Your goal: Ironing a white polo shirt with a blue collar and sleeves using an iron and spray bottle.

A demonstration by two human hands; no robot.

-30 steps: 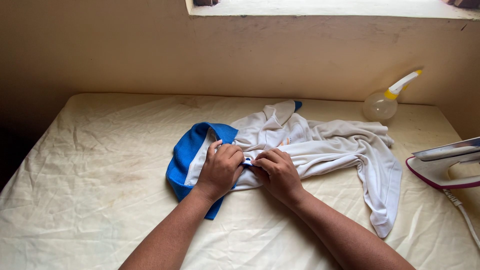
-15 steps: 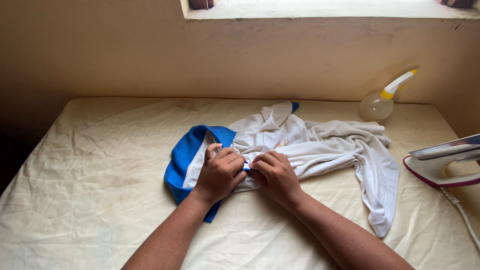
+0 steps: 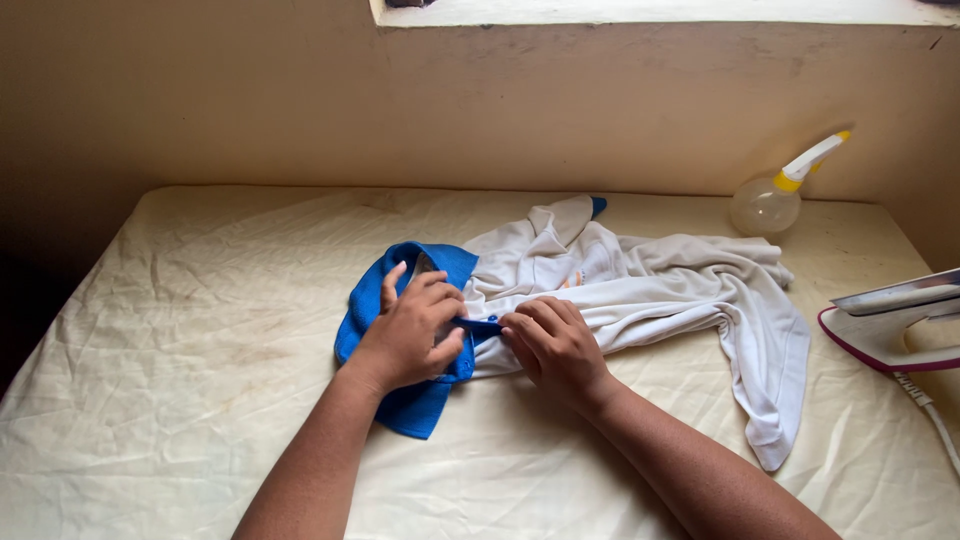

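Pinching the blue collar [image 3: 480,326] between left hand [image 3: 410,335] and right hand [image 3: 552,345], both closed on it; white shirt [image 3: 680,295] trailing rightward from collar.

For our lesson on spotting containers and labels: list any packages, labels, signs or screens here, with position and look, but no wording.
Spray bottle: far right of the table, by the wall; round clear body, yellow and white nozzle; no label visible.
No other packages, labels, signs or screens show.
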